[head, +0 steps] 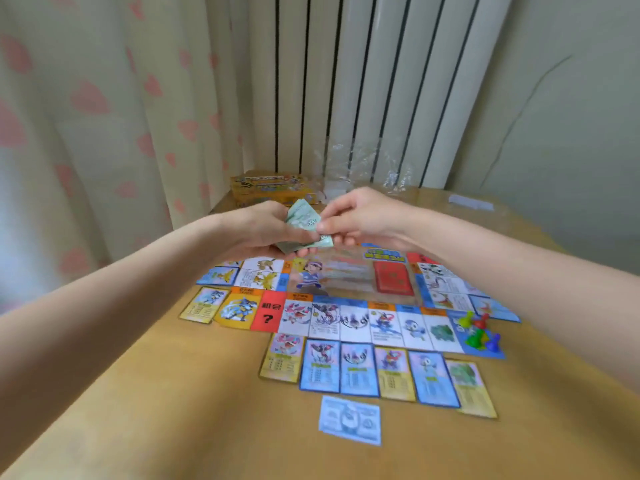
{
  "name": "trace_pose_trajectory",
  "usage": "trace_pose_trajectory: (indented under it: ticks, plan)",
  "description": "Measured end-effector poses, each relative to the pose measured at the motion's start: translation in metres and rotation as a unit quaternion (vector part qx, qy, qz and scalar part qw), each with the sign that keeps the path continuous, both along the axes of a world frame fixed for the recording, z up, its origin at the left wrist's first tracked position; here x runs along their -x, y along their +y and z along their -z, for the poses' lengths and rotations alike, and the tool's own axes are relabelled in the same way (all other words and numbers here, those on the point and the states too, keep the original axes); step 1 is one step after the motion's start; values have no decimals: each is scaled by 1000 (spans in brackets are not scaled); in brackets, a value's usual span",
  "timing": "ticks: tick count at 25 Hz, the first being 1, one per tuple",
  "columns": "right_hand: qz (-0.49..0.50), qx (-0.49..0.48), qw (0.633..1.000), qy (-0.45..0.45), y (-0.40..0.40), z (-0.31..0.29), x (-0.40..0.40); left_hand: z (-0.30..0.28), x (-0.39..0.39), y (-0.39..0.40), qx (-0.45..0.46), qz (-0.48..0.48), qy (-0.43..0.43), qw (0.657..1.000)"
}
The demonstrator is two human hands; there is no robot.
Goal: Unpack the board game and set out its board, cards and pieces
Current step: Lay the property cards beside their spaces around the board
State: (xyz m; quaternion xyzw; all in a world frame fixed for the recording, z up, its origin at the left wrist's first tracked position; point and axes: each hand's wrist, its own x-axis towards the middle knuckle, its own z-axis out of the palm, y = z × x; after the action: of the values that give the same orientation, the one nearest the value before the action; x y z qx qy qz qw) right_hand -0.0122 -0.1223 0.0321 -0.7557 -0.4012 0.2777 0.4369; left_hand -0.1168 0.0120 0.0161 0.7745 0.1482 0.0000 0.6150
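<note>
Fingers (325, 225) of the right hand (363, 216) pinch one green banknote from the wad (301, 226) gripped by the left hand (259, 230), above the board (349, 303). Six cards (377, 372) lie below it on the desk (173, 393), one blue note (349, 420) nearer, four pawns (476, 329) on a corner.

You had a wooden table (173, 393) in front of you, pushed close to a white ribbed radiator (363, 81). On your left hung a cream curtain (86, 116) printed with pink hearts, and a pale wall (571, 98) stood on your right.
</note>
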Motion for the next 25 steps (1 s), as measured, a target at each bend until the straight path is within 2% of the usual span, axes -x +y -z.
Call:
trace_pose_trajectory:
  ticks: [1,5,9,11,13,16,18,20,21,23,25]
  plan:
    - [-8,18,1000,1,-17,5,6,4,5,-15,-10,27,12,1000]
    - [-35,157,983,-93,-84,20,29,28,17,-68,-17,113,77,990]
    - [-41,218,971,-94,-141,31,55,36,25,-101,-42,156,102,982]
    - [-40,223,971,-79,-159,47,65,37,30,-109,-41,136,111,984]
    - [-45,224,968,-105,-167,61,69,35,32,-115,-13,99,116,988]
    - [-67,248,945,-204,-167,66,74,28,32,-122,45,52,111,991]
    - [-83,263,921,-277,-165,60,77,21,30,-126,47,45,111,992]
    - [-80,249,912,-315,-163,49,74,15,23,-130,52,39,102,993]
    - [-56,225,920,-317,-163,43,70,13,19,-132,61,32,93,993]
    - [47,149,937,-312,-167,29,57,7,6,-140,95,10,72,993]
    - [160,78,928,-326,-175,18,42,3,-8,-151,143,6,66,987]
